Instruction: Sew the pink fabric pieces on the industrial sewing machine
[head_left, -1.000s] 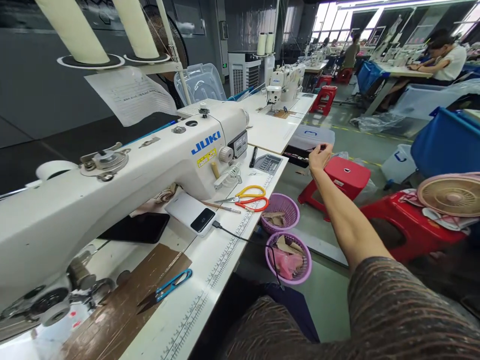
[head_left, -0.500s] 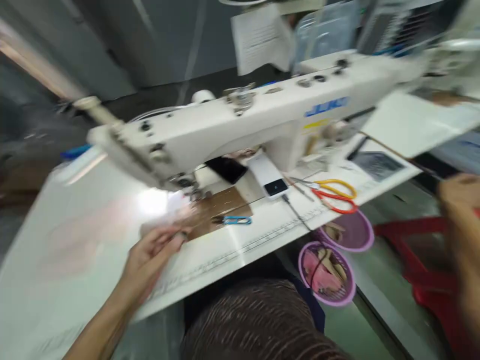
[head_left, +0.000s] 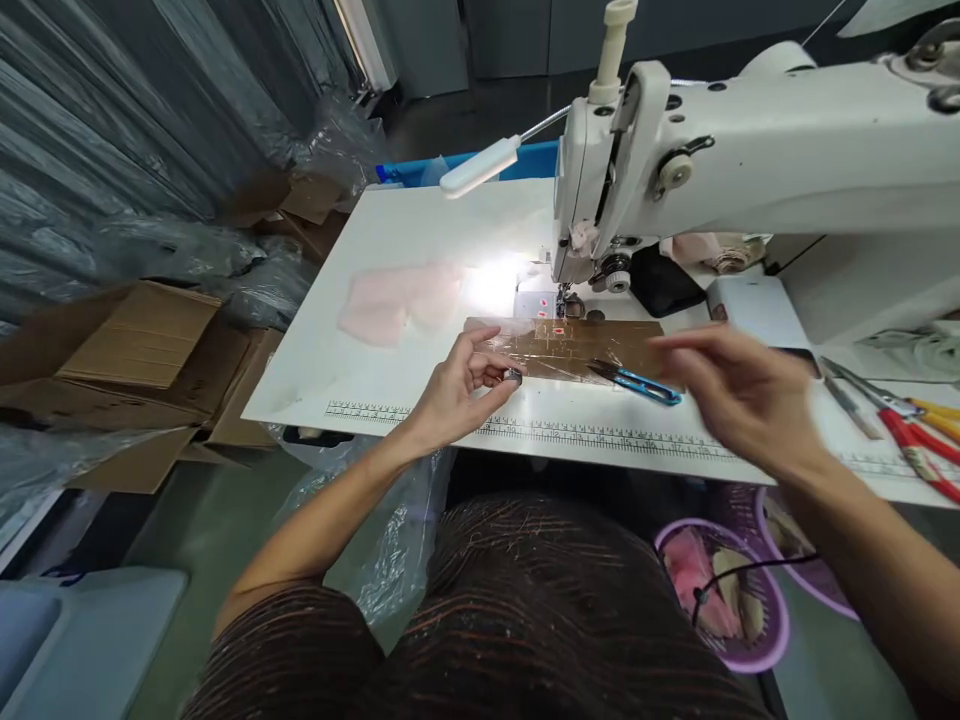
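My left hand (head_left: 466, 392) is closed at the table's front, thumb and fingers pinching a small dark metal bobbin case (head_left: 513, 376). Under that hand's fingertips lies a brown taped sheet (head_left: 540, 345) with small red marks, in front of the needle area of the white sewing machine (head_left: 592, 190). Blue-handled thread snips (head_left: 637, 384) rest partly on the sheet, blades toward the left. Blurred by motion, my right hand (head_left: 750, 395) hovers just right of the snips; whether its fingers hold anything does not show.
Pale pink fabric pieces (head_left: 401, 300) lie on the white table (head_left: 300, 375) at left. A lit lamp (head_left: 480, 167) hangs above. Scissors (head_left: 911, 430) with red and yellow handles lie at right. Purple baskets (head_left: 780, 640) with scraps stand below. Cardboard boxes (head_left: 142, 335) fill the floor at left.
The view has swung left and closer to the needle end of the machine. My right hand has come in from far right, off the table, to beside the snips. My left hand keeps its pinch.
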